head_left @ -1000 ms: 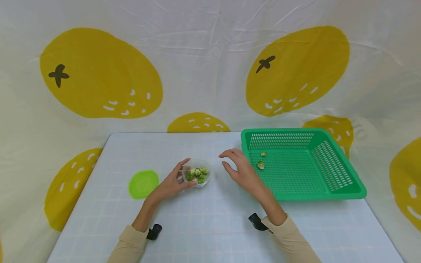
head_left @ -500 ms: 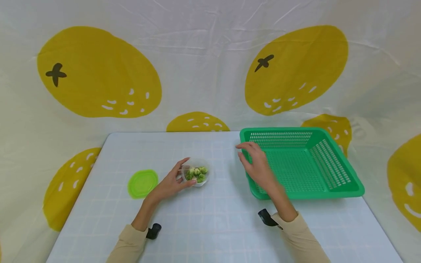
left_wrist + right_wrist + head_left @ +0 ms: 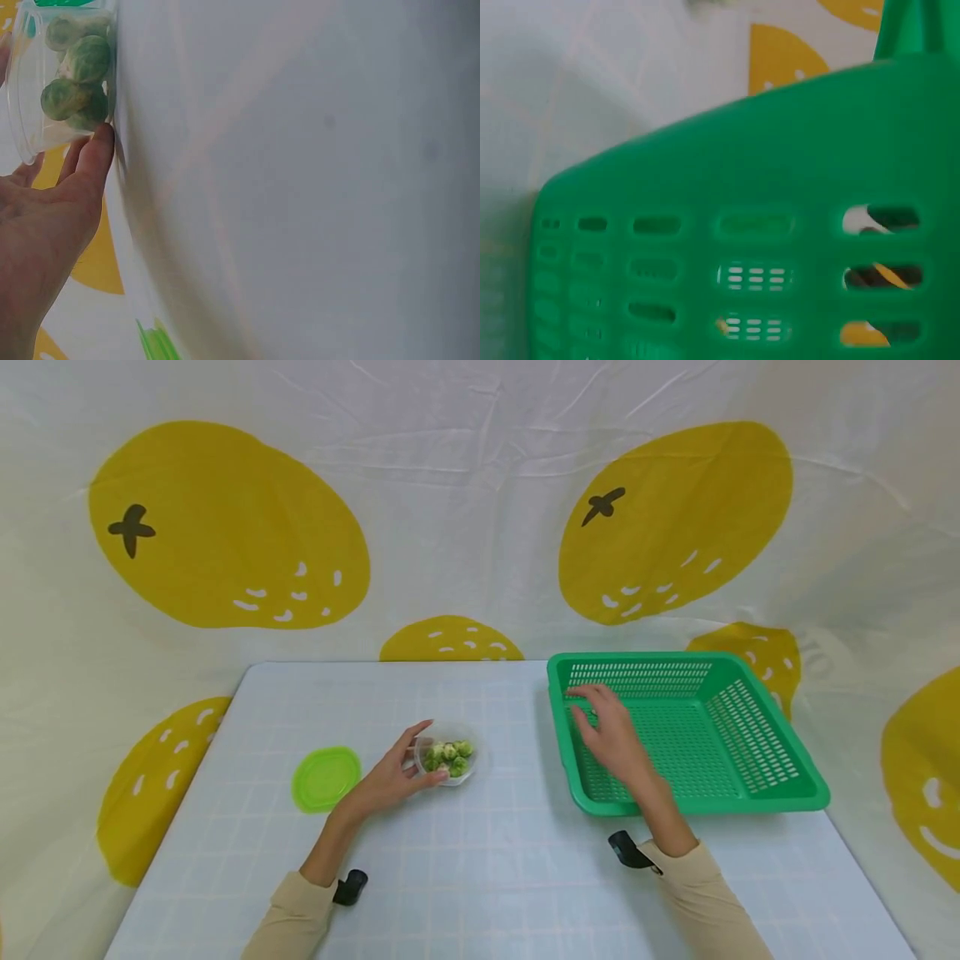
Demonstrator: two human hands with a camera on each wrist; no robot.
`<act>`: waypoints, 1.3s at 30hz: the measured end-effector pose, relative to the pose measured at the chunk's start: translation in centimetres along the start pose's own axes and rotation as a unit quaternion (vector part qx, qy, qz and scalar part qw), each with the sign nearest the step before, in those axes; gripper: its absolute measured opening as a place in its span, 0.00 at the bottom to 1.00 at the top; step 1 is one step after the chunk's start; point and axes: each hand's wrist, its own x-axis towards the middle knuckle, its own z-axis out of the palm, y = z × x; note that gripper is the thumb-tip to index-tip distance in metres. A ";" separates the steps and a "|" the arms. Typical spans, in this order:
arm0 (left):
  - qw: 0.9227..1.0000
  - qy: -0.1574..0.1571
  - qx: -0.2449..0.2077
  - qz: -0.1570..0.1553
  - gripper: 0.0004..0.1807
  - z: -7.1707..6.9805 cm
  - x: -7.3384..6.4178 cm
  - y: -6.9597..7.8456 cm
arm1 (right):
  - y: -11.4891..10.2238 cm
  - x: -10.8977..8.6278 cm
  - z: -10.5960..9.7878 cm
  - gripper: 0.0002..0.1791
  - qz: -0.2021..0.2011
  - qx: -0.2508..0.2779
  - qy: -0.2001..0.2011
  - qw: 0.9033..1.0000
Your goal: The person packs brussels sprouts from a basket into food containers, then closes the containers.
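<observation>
My left hand [image 3: 390,783] holds a small clear plastic container [image 3: 474,770] standing on the table, thumb on the near side and fingers round the left. Inside it lie several Brussels sprouts [image 3: 86,60], seen through its wall in the left wrist view. My right hand [image 3: 613,739] is over the left part of a green plastic basket [image 3: 690,806]; its thumb and fingers are apart, and I see nothing held. The hand mostly hides the sprouts in the basket. In the right wrist view the basket's slotted side [image 3: 705,165] blocks the hand.
A lime-green lid [image 3: 327,779] lies flat on the table [image 3: 465,893], left of the left hand. The basket takes up the table's right back area, its rim raised. Behind hangs a white cloth [image 3: 465,527] with yellow fruit prints.
The right hand has moved rightward from beside the container, across the basket's left rim and over its inside. The left hand and the container have stayed in place.
</observation>
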 end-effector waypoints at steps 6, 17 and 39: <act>1.000 -0.002 -0.001 0.000 0.50 0.0 0.0 0.0 | 1.1 -0.4 -0.4 0.15 0.018 -0.028 -0.030 0.999; 1.000 -0.003 -0.002 -0.004 0.51 0.0 0.0 0.0 | 2.1 -0.7 -1.0 0.18 0.042 -0.079 -0.118 0.989; 1.000 -0.005 -0.004 0.001 0.50 -0.2 0.1 -0.2 | 2.6 -0.6 -1.2 0.10 0.063 -0.118 -0.259 0.957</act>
